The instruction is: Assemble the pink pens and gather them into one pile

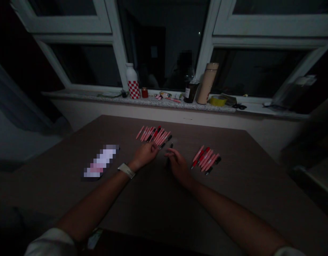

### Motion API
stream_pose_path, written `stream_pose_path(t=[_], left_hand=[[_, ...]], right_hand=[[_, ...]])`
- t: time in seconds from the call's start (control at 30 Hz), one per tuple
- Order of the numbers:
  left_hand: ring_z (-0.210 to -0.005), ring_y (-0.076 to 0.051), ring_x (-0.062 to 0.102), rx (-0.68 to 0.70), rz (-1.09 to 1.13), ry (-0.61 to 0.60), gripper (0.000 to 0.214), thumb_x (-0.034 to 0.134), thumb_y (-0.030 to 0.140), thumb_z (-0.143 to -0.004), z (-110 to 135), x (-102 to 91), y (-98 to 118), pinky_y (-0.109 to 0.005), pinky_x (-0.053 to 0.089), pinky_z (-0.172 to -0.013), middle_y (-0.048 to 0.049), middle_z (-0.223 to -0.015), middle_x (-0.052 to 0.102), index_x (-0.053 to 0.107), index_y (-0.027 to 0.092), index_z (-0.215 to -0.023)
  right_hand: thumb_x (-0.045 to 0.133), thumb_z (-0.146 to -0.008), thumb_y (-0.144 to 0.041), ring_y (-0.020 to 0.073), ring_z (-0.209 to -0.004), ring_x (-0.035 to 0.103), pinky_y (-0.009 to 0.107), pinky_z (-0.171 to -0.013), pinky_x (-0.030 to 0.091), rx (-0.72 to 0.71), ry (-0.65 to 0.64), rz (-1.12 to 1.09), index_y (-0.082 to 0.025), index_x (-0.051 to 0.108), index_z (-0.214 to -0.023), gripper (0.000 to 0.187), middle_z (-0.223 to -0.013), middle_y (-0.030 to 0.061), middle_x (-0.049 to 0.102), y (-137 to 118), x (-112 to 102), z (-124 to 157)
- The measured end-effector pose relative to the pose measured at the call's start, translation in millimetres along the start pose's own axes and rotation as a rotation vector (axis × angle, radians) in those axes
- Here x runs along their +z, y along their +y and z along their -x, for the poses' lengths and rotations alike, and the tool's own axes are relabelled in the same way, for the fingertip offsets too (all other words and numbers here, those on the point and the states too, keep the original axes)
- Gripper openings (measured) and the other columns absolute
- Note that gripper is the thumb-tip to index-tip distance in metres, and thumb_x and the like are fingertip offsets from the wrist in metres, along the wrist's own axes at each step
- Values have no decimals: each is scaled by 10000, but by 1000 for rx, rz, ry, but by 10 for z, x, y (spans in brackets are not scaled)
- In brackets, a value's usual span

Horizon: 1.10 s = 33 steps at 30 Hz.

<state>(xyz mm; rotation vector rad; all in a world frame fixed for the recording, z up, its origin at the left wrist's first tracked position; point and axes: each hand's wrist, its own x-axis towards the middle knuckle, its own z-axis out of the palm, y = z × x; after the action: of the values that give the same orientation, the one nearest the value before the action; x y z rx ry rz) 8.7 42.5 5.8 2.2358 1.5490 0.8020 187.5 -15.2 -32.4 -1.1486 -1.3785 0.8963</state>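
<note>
Seeing from afar: a dark pen (pixel 171 145) lies between my hands, long axis pointing away from me, nearest my right hand (pixel 177 164) — fingers curled narrow, grip unclear — my left hand (pixel 144 154) loose beside pink pens (pixel 154 137).

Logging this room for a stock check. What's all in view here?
Left pen group: about twelve, pink and red, mid-table.
Right pen group: about seven, pink and red, right of the hands.
Table: one, brown, below the window.
Pixelated object: one, blurred, table's left.
Checkered bottle: one, white and red, windowsill.
Jar: one, red, windowsill.
Dark bottle: one, brown, windowsill.
Flask: one, beige, windowsill.
Tape roll: one, yellow, windowsill.
Left hand: one, by the left pens, white-strapped wristwatch.
Right hand: one, by the right pens.
</note>
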Motion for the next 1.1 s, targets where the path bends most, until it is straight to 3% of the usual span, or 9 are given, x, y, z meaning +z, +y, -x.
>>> stream_pose_path(t=[0.23, 0.43, 0.57, 0.67, 0.77, 0.83, 0.93, 1.03, 1.1], left_hand=[[-618, -141, 507, 118, 301, -215, 363, 451, 451, -911, 98, 134, 169, -241, 341, -554, -3, -666, 570, 638, 155, -820], [-656, -139, 521, 161, 343, -117, 343, 569, 410, -857, 90, 124, 201, -234, 390, -589, -23, -830, 609, 598, 168, -1099], [-681, -142, 521, 183, 292, -28, 346, 609, 425, -839, 59, 132, 257, -246, 410, -623, -47, -913, 611, 608, 162, -1062], [-719, -150, 536, 216, 266, -38, 353, 610, 460, -842, 67, 128, 300, -256, 420, -658, -60, -972, 626, 623, 168, -1039], [-718, -153, 556, 207, 301, -169, 344, 646, 444, -820, 86, 133, 310, -245, 415, -636, -47, -925, 656, 633, 171, -1028], [-724, -158, 570, 206, 321, -238, 298, 660, 410, -810, 98, 143, 307, -240, 414, -627, -41, -872, 666, 652, 169, -985], [-742, -165, 583, 190, 310, -219, 260, 646, 388, -814, 117, 148, 321, -239, 418, -629, -44, -841, 671, 668, 169, -953], [-711, -163, 575, 176, 278, -212, 267, 627, 417, -819, 139, 128, 355, -236, 406, -604, -44, -788, 670, 677, 166, -896], [-684, -158, 565, 181, 267, -242, 280, 617, 435, -822, 155, 110, 369, -233, 394, -587, -39, -746, 666, 684, 164, -852]], right_hand=[[417, -940, -484, 144, -540, 610, 276, -548, 480, 81, -21, -11, -189, 485, -1351, 511, -860, 49, 706, -15, -12, 13], [512, -879, -518, 88, -424, 547, 239, -430, 452, 106, -23, -146, -211, 495, -1257, 487, -1010, 40, 707, 4, 8, 8], [575, -827, -543, 83, -367, 489, 203, -352, 367, 153, 81, -234, -193, 529, -1059, 422, -738, -18, 676, -12, 13, -25], [523, -854, -570, 82, -364, 456, 194, -360, 335, 137, 142, -232, -183, 556, -950, 399, -594, -43, 603, -32, -5, -48], [482, -874, -575, 88, -402, 448, 202, -388, 331, 121, 191, -235, -174, 589, -910, 416, -598, -34, 596, -46, -22, -69], [477, -880, -559, 108, -493, 500, 211, -456, 382, 95, 219, -220, -171, 612, -876, 411, -628, -23, 598, -46, -25, -84], [495, -874, -521, 147, -714, 583, 233, -620, 458, 46, 274, -173, -174, 622, -817, 374, -735, 2, 618, -32, -23, -110], [554, -838, -506, 144, -687, 586, 232, -586, 459, 84, 314, -211, -174, 594, -970, 360, -763, -9, 602, -1, -20, -134], [621, -794, -494, 129, -590, 568, 221, -516, 439, 123, 322, -265, -171, 521, -1141, 484, -714, -40, 576, 24, -16, -147]])
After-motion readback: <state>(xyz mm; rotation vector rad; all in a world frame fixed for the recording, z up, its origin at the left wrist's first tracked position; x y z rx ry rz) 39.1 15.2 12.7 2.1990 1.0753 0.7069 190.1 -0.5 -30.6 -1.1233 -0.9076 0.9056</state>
